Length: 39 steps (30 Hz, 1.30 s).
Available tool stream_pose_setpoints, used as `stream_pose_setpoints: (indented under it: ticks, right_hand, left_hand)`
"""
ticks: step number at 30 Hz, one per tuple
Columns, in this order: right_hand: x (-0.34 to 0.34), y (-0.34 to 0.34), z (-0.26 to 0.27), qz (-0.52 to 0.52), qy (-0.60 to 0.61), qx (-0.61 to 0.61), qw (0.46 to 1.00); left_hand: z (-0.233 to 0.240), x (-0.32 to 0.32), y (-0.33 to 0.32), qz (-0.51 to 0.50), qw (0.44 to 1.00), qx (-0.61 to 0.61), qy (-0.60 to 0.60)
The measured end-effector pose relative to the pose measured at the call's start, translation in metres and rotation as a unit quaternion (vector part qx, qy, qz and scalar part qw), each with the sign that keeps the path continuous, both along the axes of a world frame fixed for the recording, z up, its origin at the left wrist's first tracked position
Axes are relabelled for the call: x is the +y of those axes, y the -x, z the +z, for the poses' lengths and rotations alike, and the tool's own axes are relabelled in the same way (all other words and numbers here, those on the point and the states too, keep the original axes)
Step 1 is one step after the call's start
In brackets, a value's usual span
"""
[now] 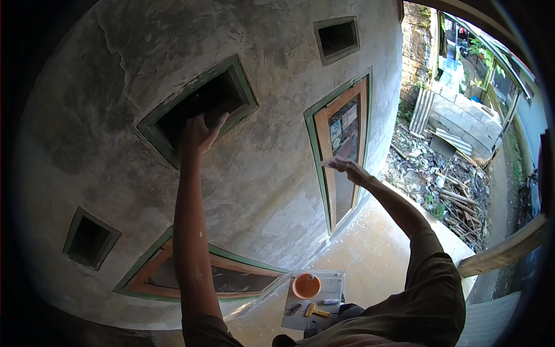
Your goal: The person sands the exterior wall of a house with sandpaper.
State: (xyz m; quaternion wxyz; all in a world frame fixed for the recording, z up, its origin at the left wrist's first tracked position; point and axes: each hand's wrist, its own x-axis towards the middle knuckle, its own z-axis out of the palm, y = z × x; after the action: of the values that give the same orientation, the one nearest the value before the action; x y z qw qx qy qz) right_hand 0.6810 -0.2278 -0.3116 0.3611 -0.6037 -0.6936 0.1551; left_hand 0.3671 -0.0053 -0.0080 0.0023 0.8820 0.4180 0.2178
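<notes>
My left hand (200, 135) reaches up to a small opening with a worn green wooden frame (248, 80) in the grey plastered wall (277, 143). Its fingers hook over the frame's lower edge, partly lost in the dark opening, and the thumb points up. Further right, my right hand (345, 167) is raised in front of a tall glazed window (342, 130) with an orange-brown sash and green frame. Its fingers lie flat and close together, looking whitish. Whether they hold something thin is unclear, as is whether they touch the wall.
Below me, a wooden platform (291, 322) carries an orange bucket (306, 286), a yellow-handled scraper (316, 310) and small items. White specks dot the tiled floor (368, 243). Smaller vents (337, 40) flank the opening. A wooden beam (503, 249) and a rubble heap (433, 182) lie right.
</notes>
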Motion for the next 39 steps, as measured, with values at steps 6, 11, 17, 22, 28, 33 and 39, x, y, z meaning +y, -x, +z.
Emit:
stream_pose_setpoints:
  ticks: [6, 11, 17, 22, 28, 33, 39]
  right_hand:
    - [-0.127, 0.055, -0.18, -0.356, -0.095, 0.12, 0.922]
    - [-0.18, 0.12, -0.197, -0.401, 0.068, 0.327, 0.853]
    - [-0.196, 0.157, -0.191, -0.355, 0.084, 0.404, 0.839]
    - [-0.194, 0.188, -0.164, -0.311, 0.156, 0.365, 0.863]
    - [-0.191, 0.225, -0.186, -0.319, 0.221, 0.338, 0.857]
    - [-0.201, 0.26, -0.201, -0.339, 0.271, 0.395, 0.809]
    - [-0.18, 0.297, -0.194, -0.315, 0.245, 0.392, 0.829]
  left_hand:
    - [0.0, 0.001, -0.001, 0.058, 0.996, -0.013, -0.07]
    - [0.005, 0.002, 0.01, 0.05, 0.997, 0.055, 0.035]
    - [-0.002, 0.008, 0.012, 0.044, 0.997, 0.058, 0.018]
    - [0.0, 0.005, 0.008, 0.018, 0.996, 0.079, 0.024]
    - [-0.003, 0.013, 0.013, -0.012, 0.992, 0.117, -0.04]
    - [-0.024, -0.016, 0.023, -0.026, 0.979, 0.106, -0.172]
    - [-0.053, 0.001, 0.069, -0.223, 0.869, -0.092, -0.432]
